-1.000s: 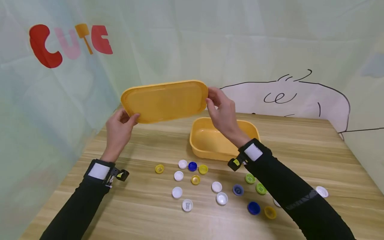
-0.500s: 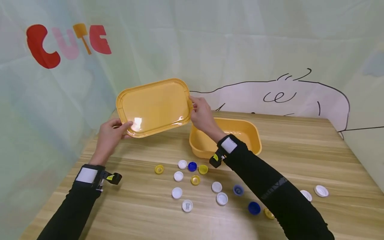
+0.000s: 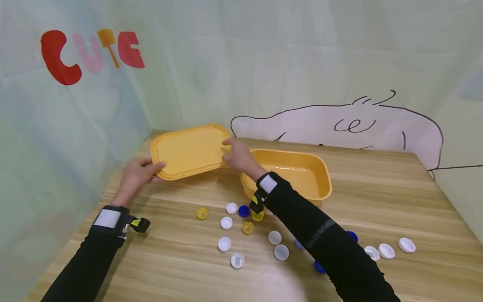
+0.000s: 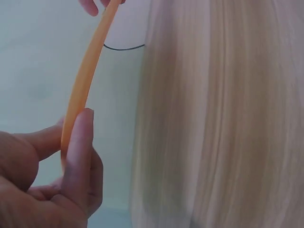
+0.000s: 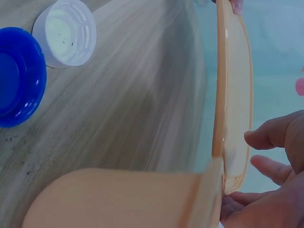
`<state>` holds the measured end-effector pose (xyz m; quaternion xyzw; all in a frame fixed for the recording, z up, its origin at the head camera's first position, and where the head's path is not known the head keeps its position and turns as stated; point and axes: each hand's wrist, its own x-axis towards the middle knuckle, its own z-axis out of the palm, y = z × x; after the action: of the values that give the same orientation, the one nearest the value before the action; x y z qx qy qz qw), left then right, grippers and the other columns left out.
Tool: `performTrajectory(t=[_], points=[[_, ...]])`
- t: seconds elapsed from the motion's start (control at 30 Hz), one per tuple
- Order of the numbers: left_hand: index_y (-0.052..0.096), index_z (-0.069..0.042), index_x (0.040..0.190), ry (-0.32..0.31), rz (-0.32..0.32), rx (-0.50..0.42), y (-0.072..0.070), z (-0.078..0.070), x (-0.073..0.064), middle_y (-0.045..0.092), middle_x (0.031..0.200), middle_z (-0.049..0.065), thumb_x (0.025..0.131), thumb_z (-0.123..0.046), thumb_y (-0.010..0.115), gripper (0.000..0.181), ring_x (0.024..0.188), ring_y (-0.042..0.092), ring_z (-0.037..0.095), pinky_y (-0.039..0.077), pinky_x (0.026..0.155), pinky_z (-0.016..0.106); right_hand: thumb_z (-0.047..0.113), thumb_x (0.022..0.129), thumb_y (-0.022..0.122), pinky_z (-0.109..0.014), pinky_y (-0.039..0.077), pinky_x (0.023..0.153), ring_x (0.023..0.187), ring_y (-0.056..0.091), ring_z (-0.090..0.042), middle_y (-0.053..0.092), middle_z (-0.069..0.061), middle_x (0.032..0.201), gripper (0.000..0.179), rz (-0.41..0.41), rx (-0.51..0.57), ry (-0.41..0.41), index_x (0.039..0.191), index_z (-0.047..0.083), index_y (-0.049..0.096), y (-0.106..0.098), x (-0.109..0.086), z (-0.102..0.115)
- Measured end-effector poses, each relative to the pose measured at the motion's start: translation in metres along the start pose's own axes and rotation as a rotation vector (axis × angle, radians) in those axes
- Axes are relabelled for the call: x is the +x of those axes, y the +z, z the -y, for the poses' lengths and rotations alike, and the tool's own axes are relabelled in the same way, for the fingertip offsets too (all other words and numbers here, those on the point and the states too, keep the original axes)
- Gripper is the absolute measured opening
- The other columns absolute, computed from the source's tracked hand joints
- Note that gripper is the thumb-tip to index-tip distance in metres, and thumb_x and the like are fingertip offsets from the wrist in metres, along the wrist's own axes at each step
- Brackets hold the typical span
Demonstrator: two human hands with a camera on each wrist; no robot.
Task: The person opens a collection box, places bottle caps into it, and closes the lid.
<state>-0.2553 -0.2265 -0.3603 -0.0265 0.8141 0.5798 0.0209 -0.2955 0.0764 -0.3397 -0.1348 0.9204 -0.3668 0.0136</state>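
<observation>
A yellow plastic lid (image 3: pixel 190 151) is held up in the air at the back left, tilted so its flat face shows in the head view. My left hand (image 3: pixel 137 174) pinches its near left corner, the thumb on the upper face and fingers behind, and the left wrist view shows the lid (image 4: pixel 88 71) edge-on in that grip. At the lid's right end is my right hand (image 3: pixel 241 156), two digits over the upper face and other fingers against the edge and underside. Just right of the lid stands a matching yellow tub (image 3: pixel 298 170), partly hidden by the right wrist.
Several bottle caps lie scattered on the wooden table (image 3: pixel 170 260), among them a white cap (image 3: pixel 237 260), a blue cap (image 3: pixel 244 211) and a yellow cap (image 3: pixel 202 213). More white caps lie beyond the right forearm, which hides others. Printed cloth walls border the table's back and left.
The lid has come down and leftward, away from over the tub, and now lies flatter. My right hand has moved left and lower with it; my left hand has shifted slightly down and left.
</observation>
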Motion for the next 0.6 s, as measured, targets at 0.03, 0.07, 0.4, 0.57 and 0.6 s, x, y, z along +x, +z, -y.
performTrajectory(t=[0.03, 0.07, 0.4, 0.57, 0.6], points=[[0.045, 0.017, 0.140, -0.006, 0.004, -0.002, -0.001, 0.001, 0.000, 0.063, 0.113, 0.024, 0.099, -0.018, 0.067, 0.058, 0.072, 0.069, 0.005, 0.058, 0.073, 0.030, 0.000, 0.090, 0.061, -0.025, 0.034, 0.059, 0.077, 0.044, -0.018, 0.055, -0.018, 0.140, 0.051, 0.003, -0.015, 0.006, 0.140, -0.003, 0.054, 0.002, 0.001, 0.002], [0.043, 0.017, 0.141, -0.014, 0.007, 0.001, -0.002, 0.003, 0.001, 0.063, 0.114, 0.025, 0.099, -0.018, 0.067, 0.060, 0.072, 0.070, 0.005, 0.058, 0.073, 0.030, 0.000, 0.090, 0.061, -0.025, 0.033, 0.059, 0.073, 0.044, -0.019, 0.056, -0.018, 0.139, 0.051, 0.008, -0.025, 0.009, 0.140, -0.004, 0.054, 0.005, 0.002, 0.004], [0.042, 0.015, 0.143, -0.146, 0.077, 0.157, -0.018, 0.020, 0.003, 0.063, 0.118, 0.025, 0.099, -0.027, 0.067, 0.066, 0.071, 0.071, 0.011, 0.058, 0.069, 0.027, 0.011, 0.094, 0.060, -0.035, 0.048, 0.086, 0.093, 0.056, -0.025, 0.065, -0.017, 0.121, 0.032, 0.120, -0.320, 0.041, 0.122, -0.005, 0.065, 0.033, 0.008, 0.020], [0.052, 0.016, 0.134, -0.173, 0.063, 0.185, -0.016, 0.027, 0.006, 0.067, 0.106, 0.019, 0.098, -0.024, 0.069, 0.057, 0.065, 0.069, 0.010, 0.057, 0.064, 0.024, 0.015, 0.096, 0.060, -0.034, 0.040, 0.075, 0.074, 0.047, -0.021, 0.052, -0.007, 0.082, 0.016, 0.162, -0.399, 0.063, 0.088, 0.002, 0.059, 0.047, 0.012, 0.018], [0.055, 0.015, 0.131, -0.175, 0.058, 0.200, -0.016, 0.028, 0.007, 0.068, 0.101, 0.017, 0.098, -0.023, 0.069, 0.053, 0.064, 0.069, 0.010, 0.057, 0.063, 0.024, 0.016, 0.097, 0.060, -0.034, 0.039, 0.076, 0.073, 0.047, -0.021, 0.049, -0.006, 0.080, 0.017, 0.171, -0.402, 0.072, 0.087, 0.003, 0.058, 0.049, 0.012, 0.017]])
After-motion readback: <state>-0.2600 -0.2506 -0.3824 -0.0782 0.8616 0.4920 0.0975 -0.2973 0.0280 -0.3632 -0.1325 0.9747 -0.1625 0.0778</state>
